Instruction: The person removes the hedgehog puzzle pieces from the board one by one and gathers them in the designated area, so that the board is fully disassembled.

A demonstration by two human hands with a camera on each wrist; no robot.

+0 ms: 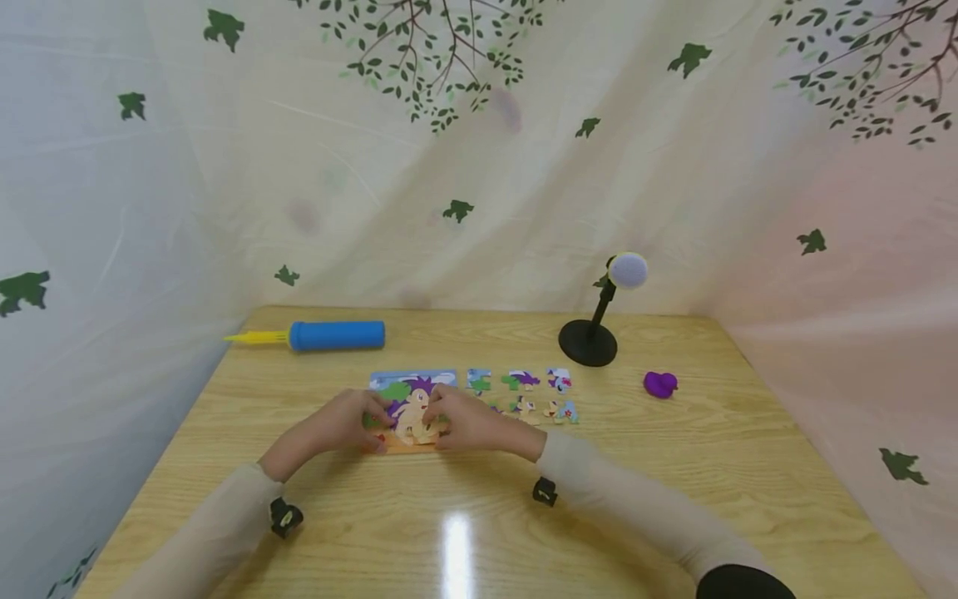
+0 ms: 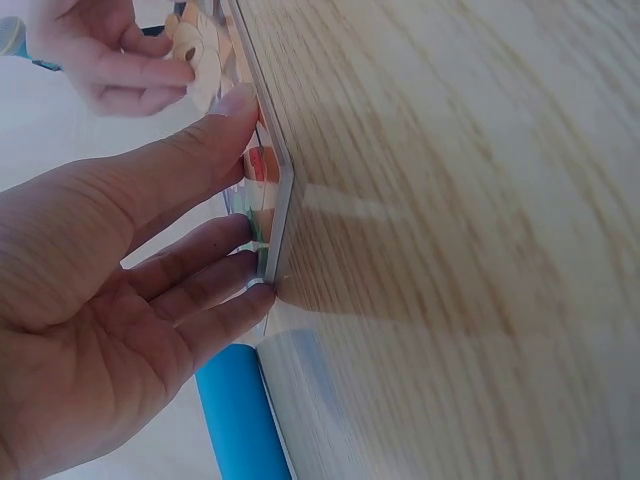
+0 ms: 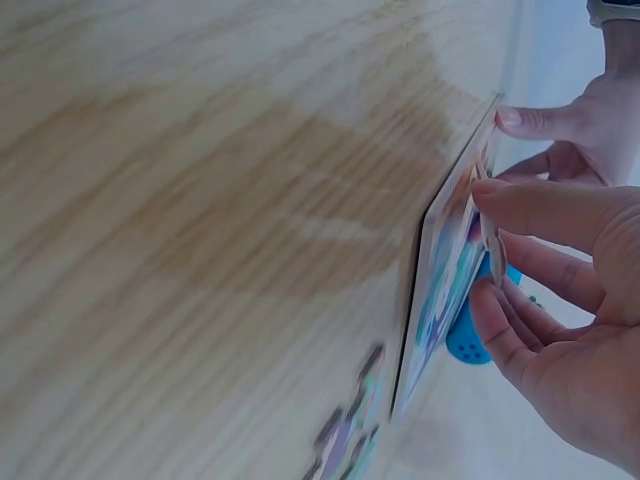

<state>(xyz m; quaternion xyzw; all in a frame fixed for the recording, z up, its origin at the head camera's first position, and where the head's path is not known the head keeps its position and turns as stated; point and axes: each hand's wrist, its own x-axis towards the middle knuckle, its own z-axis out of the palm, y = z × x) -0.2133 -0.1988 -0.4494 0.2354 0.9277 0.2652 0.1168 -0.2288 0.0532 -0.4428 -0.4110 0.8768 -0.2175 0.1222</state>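
A colourful puzzle board [image 1: 437,378] with a purple-haired cartoon figure lies flat on the wooden table. At its left side, my left hand [image 1: 344,423] rests thumb and fingertips on the board's border, as the left wrist view also shows. My right hand [image 1: 473,421] is over the right part of the board and pinches a cream puzzle piece [image 2: 204,70] between thumb and fingers. In the right wrist view this piece [image 3: 494,245] is seen edge-on, tilted close over the board. The fingers cover parts of the picture in the head view.
Several loose puzzle pieces [image 1: 524,380] lie in two rows right of the board. Behind it to the left is a blue hand pump [image 1: 337,335] with a yellow nozzle. A small lamp [image 1: 589,342] on a black base and a purple toy duck [image 1: 660,384] stand at the right.
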